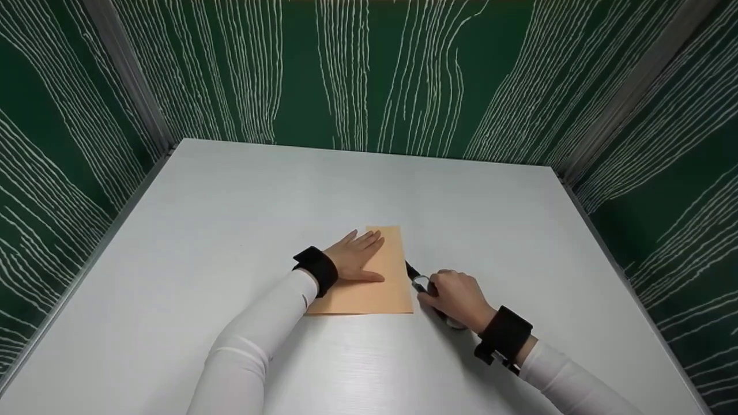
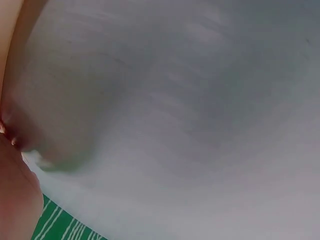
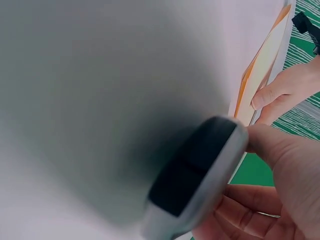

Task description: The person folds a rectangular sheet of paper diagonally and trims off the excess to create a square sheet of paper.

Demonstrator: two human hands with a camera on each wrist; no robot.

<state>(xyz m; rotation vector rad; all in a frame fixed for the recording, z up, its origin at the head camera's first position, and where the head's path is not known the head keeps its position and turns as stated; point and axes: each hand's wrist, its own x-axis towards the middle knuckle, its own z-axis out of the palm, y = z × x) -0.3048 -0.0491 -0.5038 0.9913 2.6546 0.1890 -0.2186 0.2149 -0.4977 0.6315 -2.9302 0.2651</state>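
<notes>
An orange paper piece, seemingly folded or layered, lies on the white table. My left hand rests flat on it, fingers spread and thumb apart. In the right wrist view its layers stand slightly apart at the edge. To the right of the paper, my right hand grips a long black and silver tool whose exact kind I cannot tell. The tool's dark front end reaches the paper's right edge; whether it touches is unclear. The left wrist view shows only a blurred part of the left hand.
The white table extends around both hands. Green walls with white wavy lines stand behind and at both sides, with grey metal posts at the corners. Black bands wrap both wrists.
</notes>
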